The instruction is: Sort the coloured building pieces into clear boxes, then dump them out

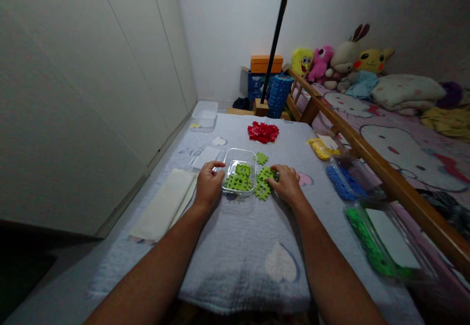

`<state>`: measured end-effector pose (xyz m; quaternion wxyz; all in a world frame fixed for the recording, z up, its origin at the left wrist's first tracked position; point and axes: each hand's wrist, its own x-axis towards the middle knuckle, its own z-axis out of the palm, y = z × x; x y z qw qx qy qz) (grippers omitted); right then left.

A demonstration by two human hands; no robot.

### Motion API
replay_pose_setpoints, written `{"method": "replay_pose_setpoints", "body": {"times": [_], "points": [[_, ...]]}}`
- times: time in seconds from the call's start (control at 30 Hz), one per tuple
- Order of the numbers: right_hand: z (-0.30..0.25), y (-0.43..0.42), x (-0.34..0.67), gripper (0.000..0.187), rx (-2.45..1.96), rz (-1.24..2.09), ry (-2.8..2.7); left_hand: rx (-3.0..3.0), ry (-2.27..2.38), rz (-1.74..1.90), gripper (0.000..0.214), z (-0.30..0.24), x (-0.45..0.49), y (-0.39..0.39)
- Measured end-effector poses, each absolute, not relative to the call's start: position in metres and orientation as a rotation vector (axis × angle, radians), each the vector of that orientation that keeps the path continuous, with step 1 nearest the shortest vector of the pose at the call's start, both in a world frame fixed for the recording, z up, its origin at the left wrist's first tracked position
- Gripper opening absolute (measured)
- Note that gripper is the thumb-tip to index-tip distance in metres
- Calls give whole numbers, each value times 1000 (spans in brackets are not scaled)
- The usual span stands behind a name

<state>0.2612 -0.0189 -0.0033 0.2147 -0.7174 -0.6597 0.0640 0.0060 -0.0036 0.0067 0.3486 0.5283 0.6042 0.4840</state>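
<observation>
Mid-frame, our left hand (pixel 207 185) grips the clear box (pixel 239 171) by its rim; green pieces (pixel 239 182) lie inside. Our right hand (pixel 288 184) rests half-curled on the loose green pieces (pixel 265 182) beside it; we cannot tell if it grips any.

The light green pieces (pixel 238 182) lie in the clear box (pixel 240 152), and the loose pieces (pixel 264 188) just beside it have the same light green. The far pile (pixel 263 132) is red. On the right there are yellow pieces (pixel 318 149), then blue pieces (pixel 340 180), then darker green pieces (pixel 367 244). The cloth (pixel 235 246) is pale grey-blue with a white heart (pixel 282 262) and a pink heart (pixel 304 179). The bed sheet (pixel 422 129) is pink with white cat faces. The far box (pixel 266 63) is orange.
</observation>
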Motion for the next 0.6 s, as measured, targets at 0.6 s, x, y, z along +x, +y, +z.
{"method": "replay_pose_setpoints", "body": {"times": [0.6], "points": [[8,-14,272,13,-1670,482,-1414,1357,1528,1266,31,5,6,-3]]}}
